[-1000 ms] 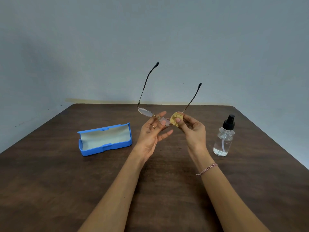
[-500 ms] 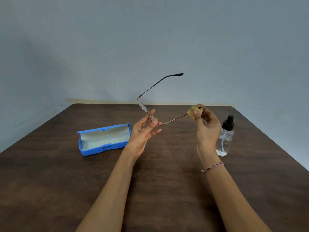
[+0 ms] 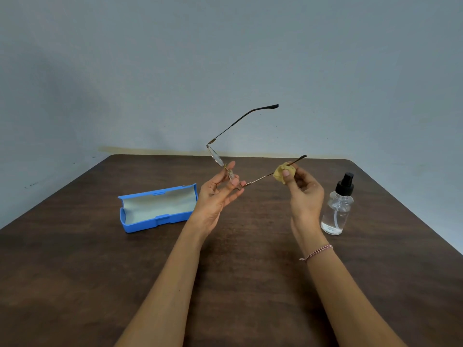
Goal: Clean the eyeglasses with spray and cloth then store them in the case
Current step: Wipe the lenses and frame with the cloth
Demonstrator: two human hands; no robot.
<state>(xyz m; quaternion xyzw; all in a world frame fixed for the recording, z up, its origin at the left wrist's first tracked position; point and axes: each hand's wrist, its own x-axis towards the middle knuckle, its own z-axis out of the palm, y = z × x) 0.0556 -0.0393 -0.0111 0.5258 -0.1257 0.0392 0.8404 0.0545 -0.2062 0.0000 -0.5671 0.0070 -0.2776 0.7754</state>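
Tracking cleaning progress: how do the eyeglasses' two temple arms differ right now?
The upper temple arm rises free, untouched; the lower temple arm passes through the yellow cloth pinched by the right hand. The upper arm's dark tip shows fully; the lower arm's only pokes past the cloth. Both stand unfolded on the eyeglasses that the left hand holds.

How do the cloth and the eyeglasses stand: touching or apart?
Touching. The head view shows the cloth wrapped round a temple of the eyeglasses, pinched by the right hand.
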